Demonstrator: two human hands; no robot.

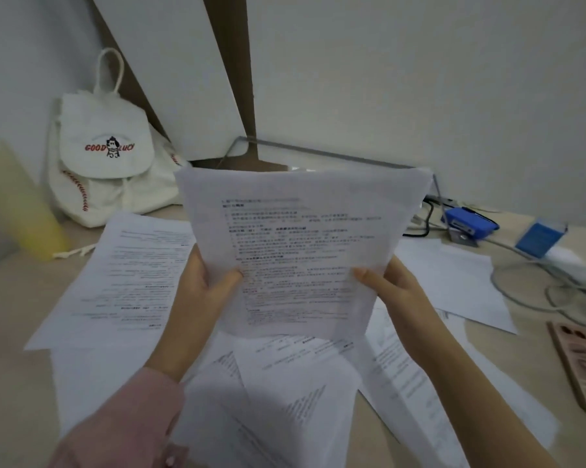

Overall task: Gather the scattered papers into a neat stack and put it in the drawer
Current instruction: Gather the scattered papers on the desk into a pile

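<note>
Holding the gathered papers (pixel 301 251) upright above the table (pixel 11 309), left hand (pixel 204 292) and right hand (pixel 396 295) pinch the lower side edges, likely to square them, while loose sheets (pixel 129 282) lie scattered beneath; no drawer is visible.

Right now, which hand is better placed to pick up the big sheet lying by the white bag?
Left. The left hand is nearest that sheet; the right hand would have to cross the held papers.

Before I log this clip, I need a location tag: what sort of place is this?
Probably a desk at home or in a dorm: printed papers spread on the desk, a white backpack against the wall, and chargers with cables.
</note>
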